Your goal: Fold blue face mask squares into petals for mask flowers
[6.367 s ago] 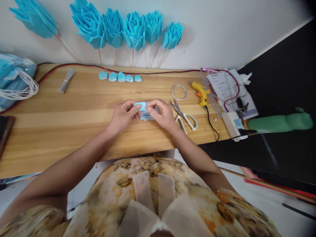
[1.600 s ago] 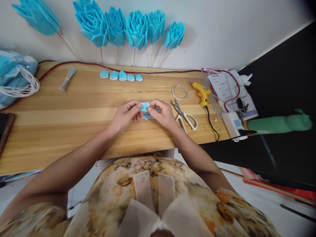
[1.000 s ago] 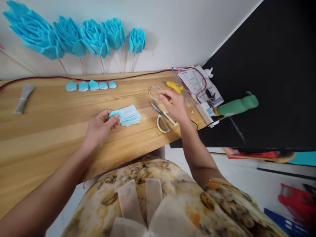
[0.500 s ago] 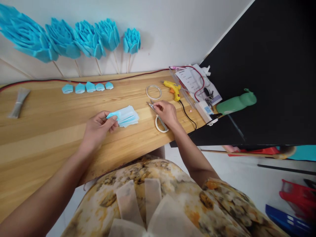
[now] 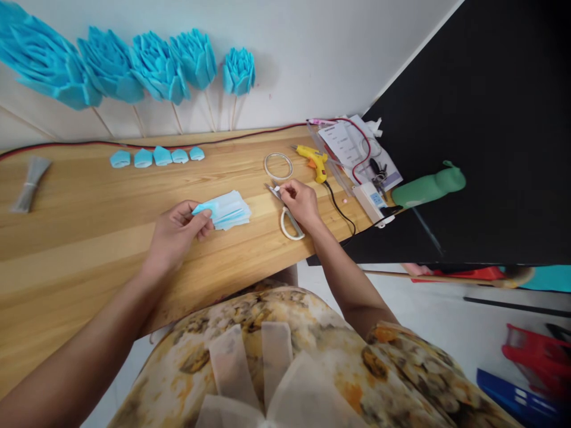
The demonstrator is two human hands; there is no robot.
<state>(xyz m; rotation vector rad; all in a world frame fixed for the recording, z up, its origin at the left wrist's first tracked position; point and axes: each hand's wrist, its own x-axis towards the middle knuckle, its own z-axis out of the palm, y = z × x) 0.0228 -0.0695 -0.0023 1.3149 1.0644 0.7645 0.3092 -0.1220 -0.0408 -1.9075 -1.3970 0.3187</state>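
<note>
My left hand [image 5: 185,223] is closed, thumb on top, at the near end of a fanned stack of light blue petal-like sheets [image 5: 234,209] on the wooden table. The sheet under the thumb is a stronger blue. My right hand [image 5: 300,202] is in a pinch over a pair of scissors [image 5: 292,233], whose pale handle loop and blade tip show on either side. A small whitish spot is at its fingertips; I cannot make out what it is. A ring-shaped tape roll [image 5: 278,166] lies just beyond.
A yellow glue gun [image 5: 316,161] with a black cord lies beside a power strip [image 5: 372,202], papers [image 5: 348,142] and a green bottle [image 5: 428,189]. Several folded blue pieces [image 5: 163,156] line the back. Blue flowers [image 5: 160,65] on sticks lean on the wall. A tied grey bundle [image 5: 31,185] lies left.
The view has shifted very slightly. A whitish spot shows more clearly at my right fingertips; both hands stay almost in place.
</note>
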